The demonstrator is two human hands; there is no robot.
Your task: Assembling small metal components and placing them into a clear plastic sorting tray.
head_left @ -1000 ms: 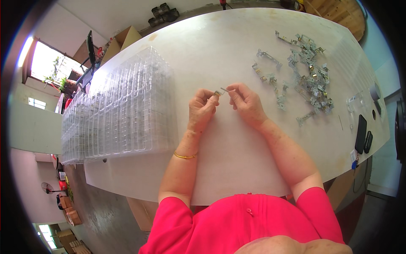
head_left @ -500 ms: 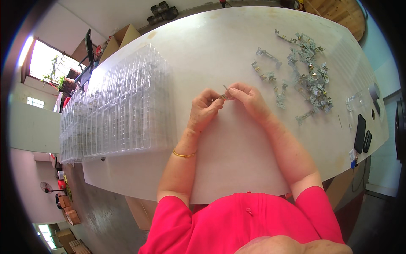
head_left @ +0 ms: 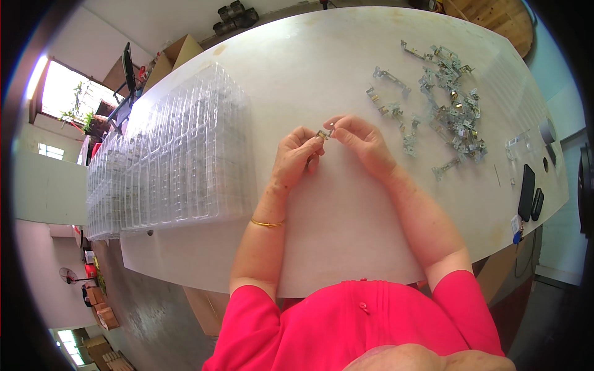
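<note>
Apparently, the person is fitting or adjusting a small silvery-and-brassy metal part (head_left: 322, 135), right of the ribbed, clear plastic tray stack (head_left: 237, 179). The left hand (head_left: 297, 159) is pinching it; the right hand (head_left: 362, 145) is pinching a small grey metal bit (head_left: 332, 127) beside it, possibly the same piece. The next move is probably calling for steady fingertips. The trays are seemingly holding blurred greyish pieces; jumbled silvery metal brackets (head_left: 456, 112) are lying farther right of the stack.

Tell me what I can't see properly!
In the head view:
Small shiny metal piece: bare left hand and bare right hand hide parts of it.
Grey metal brackets, piled: overlapping hides their number.
Clear plastic trays, stacked: glare and layers blur their contents.
Round-edged brown wooden board: picture's top edge cuts it off.
</note>
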